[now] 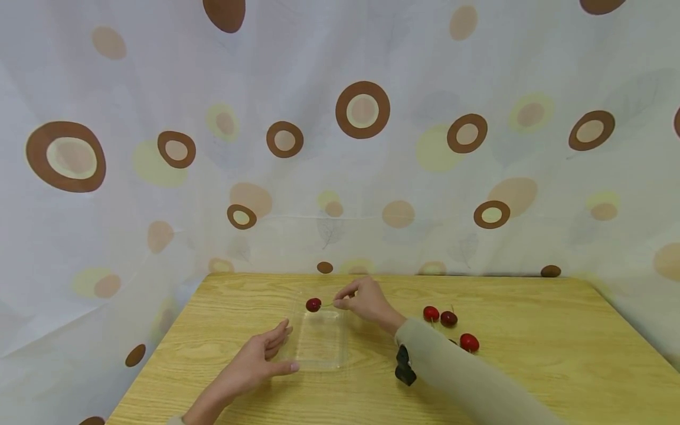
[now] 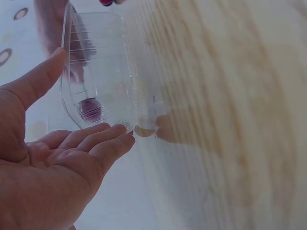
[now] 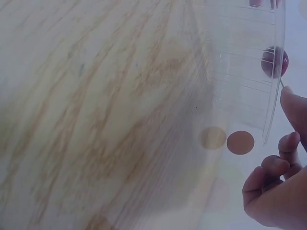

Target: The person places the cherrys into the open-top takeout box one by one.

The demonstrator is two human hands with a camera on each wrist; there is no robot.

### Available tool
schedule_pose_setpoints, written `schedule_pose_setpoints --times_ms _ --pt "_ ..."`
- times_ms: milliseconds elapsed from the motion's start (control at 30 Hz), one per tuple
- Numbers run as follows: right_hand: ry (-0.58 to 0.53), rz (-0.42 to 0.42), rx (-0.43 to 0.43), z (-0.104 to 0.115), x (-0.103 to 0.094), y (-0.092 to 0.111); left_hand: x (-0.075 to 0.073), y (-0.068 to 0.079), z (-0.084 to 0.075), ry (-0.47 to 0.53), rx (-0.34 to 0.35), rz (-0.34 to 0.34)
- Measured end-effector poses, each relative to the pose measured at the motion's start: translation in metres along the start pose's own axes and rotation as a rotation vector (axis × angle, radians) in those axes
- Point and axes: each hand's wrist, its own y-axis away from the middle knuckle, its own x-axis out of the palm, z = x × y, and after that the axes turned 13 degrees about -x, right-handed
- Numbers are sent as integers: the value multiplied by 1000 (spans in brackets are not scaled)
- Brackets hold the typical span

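A clear plastic container [image 1: 320, 348] stands on the wooden table. Between its fingertips, my right hand [image 1: 366, 300] pinches the thin stem of a dark red cherry [image 1: 313, 304], which hangs over the container's far part. In the right wrist view that cherry [image 3: 275, 62] shows partly through the clear wall, near the rim. My left hand [image 1: 256, 361] is at the container's left side with thumb and fingers spread. The left wrist view has the thumb by the rim and the fingertips [image 2: 125, 134] low along the wall.
Several more cherries lie on the table to the right, among them a bright red cherry [image 1: 470, 342] and a darker cherry [image 1: 448, 319]. My right sleeve [image 1: 451, 360] partly covers one. A patterned curtain [image 1: 361, 177] rises behind the table [image 1: 531, 330].
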Motion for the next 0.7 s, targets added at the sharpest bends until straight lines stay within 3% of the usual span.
schedule_pose_setpoints --times_ms 700 --pt "88 10 3 -8 20 -9 -1 -1 0 -11 -14 6"
